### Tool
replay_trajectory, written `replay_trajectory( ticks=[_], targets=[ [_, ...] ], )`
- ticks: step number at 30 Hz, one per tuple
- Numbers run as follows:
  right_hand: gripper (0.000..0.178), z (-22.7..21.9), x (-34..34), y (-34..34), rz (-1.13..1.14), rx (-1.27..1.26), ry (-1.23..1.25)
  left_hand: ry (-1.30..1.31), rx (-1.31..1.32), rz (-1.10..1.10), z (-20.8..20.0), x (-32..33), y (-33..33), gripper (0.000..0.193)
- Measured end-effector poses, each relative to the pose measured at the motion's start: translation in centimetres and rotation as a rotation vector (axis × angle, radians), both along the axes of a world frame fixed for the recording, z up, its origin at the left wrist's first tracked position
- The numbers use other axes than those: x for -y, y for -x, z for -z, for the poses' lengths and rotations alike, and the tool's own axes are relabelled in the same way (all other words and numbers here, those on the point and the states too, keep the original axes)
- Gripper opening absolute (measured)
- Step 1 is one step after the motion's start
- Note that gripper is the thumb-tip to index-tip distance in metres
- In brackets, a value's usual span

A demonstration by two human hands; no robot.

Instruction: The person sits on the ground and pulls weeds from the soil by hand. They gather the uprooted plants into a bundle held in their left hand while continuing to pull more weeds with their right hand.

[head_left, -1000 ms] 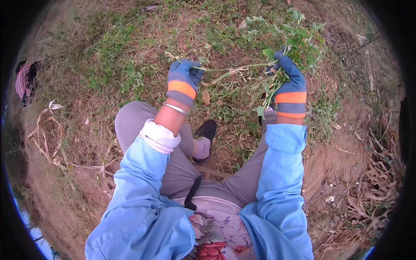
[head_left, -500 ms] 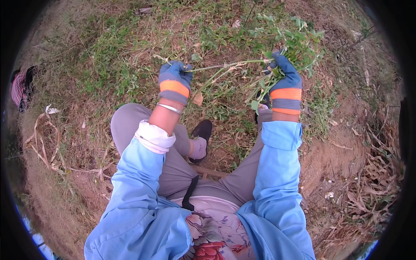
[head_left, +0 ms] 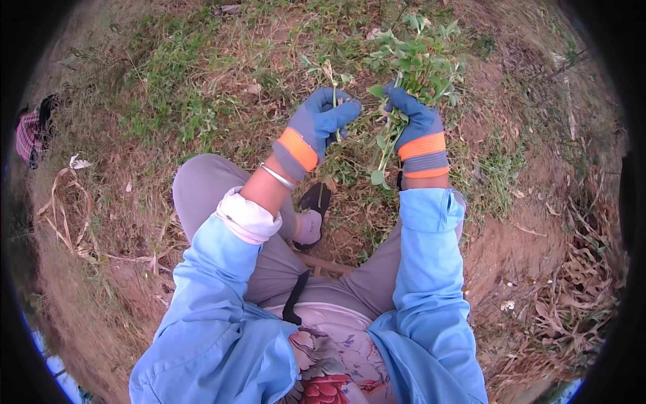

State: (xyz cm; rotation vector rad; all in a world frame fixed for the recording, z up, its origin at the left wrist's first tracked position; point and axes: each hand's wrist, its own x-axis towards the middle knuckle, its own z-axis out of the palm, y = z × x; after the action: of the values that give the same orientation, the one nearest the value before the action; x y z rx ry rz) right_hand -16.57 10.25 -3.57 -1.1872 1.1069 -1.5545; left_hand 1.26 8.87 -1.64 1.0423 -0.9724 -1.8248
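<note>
My left hand [head_left: 319,122], in a blue glove with an orange and grey cuff, is closed on a thin green stem [head_left: 334,87]. Small pale leaves top that stem above the fingers. To its right, my right hand [head_left: 418,121], gloved alike, grips a bunch of leafy green plants [head_left: 425,64]. The leaves spread above the fist, while stems and a few leaves hang down on its left side. A narrow gap separates the two hands.
Low green weeds [head_left: 188,108] cover the ground ahead and to the left. Bare reddish soil [head_left: 501,249] and a heap of dry brown leaves [head_left: 572,296] lie at the right. A dry curled stalk [head_left: 64,202] and a checkered cloth item [head_left: 28,135] are at the left.
My left hand has moved right, close to the right hand; the long stem stretched between them no longer spans the gap. My right hand has shifted slightly left with the bunch.
</note>
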Motion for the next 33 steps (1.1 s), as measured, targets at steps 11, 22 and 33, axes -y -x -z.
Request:
replay_trajectory(
  ticks=[11, 22, 33],
  targets=[
    [0.018, -2.1, -0.2, -2.6, -0.091, 0.411, -0.287, 0.133, 0.151, 0.045, 0.7, -1.2, 0.7, 0.027],
    [0.017, -0.6, 0.4, -2.1, -0.112, 0.428, -0.271, 0.078, 0.154, 0.051, 0.5, -1.0, 0.2, 0.024],
    [0.026, -0.3, 0.2, -3.1, -0.054, 0.366, -0.240, 0.119, 0.177, -0.076, 2.0, -0.7, 0.7, 0.018]
  ],
)
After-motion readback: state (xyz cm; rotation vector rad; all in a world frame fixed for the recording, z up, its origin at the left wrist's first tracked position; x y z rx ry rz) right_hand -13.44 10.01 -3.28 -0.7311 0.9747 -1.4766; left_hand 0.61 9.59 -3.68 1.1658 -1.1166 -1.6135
